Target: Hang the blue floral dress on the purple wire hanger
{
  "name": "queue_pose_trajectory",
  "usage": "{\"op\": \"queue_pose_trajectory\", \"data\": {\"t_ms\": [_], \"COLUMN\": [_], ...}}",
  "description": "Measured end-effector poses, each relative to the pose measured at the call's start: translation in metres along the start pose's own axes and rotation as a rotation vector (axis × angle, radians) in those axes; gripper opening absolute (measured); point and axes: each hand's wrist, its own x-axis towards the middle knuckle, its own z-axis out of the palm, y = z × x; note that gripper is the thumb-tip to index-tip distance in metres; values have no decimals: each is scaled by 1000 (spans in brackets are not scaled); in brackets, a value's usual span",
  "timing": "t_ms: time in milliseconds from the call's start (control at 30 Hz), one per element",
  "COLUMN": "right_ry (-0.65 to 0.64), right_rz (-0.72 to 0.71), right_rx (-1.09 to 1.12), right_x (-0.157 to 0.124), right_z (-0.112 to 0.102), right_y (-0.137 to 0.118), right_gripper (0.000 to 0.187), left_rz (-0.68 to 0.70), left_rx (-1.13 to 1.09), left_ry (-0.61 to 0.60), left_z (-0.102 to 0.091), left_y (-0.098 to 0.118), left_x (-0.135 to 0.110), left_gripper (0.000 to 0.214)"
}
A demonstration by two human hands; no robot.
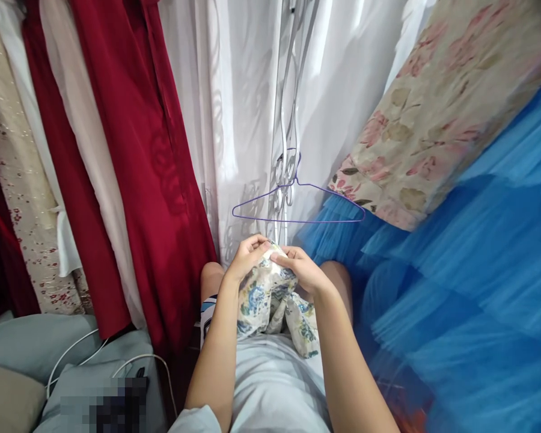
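Note:
A white garment (pixel 256 297) with a blue and yellow floral print lies bunched over my lap, its upper edge lifted between my hands. My left hand (pixel 249 255) is closed on that edge from the left, fingers curled over the cloth. From the right, my right hand (pixel 301 264) pinches the same edge, its thumb lying on top of the fabric. What kind of garment it is cannot be made out. Just beyond my hands, a thin purple hanger (pixel 297 221) hangs bare from a white metal stand (pixel 284 129).
Long red dresses (pixel 130 150) hang at the left, beside pale and patterned ones. On the right hang a floral cloth (pixel 415 132) and a ruffled blue tulle skirt (pixel 455 288). White curtains (pixel 247 72) form the back. A grey sofa (pixel 40 334) with a white cable stands at lower left.

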Motion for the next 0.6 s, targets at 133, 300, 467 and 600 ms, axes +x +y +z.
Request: {"op": "queue_pose_trajectory", "data": {"t_ms": [133,300,467,600], "right_ry": [193,487,635,804], "right_rz": [-132,-308,-457,-511], "right_rx": [39,22,108,101], "right_x": [-7,-20,-39,-67], "right_z": [-7,-31,-60,-99], "right_y": [-11,-18,-24,-24], "right_gripper": [32,28,22,21], "left_rz": [-172,-140,89,145], "left_rx": [-204,-73,469,649], "left_ry": [-211,-166,-45,-156], "left_z": [7,14,-6,-36], "left_y": [-12,-38,-68,-63], "left_x": [-7,2,3,-12], "left_gripper": [48,63,67,45]}}
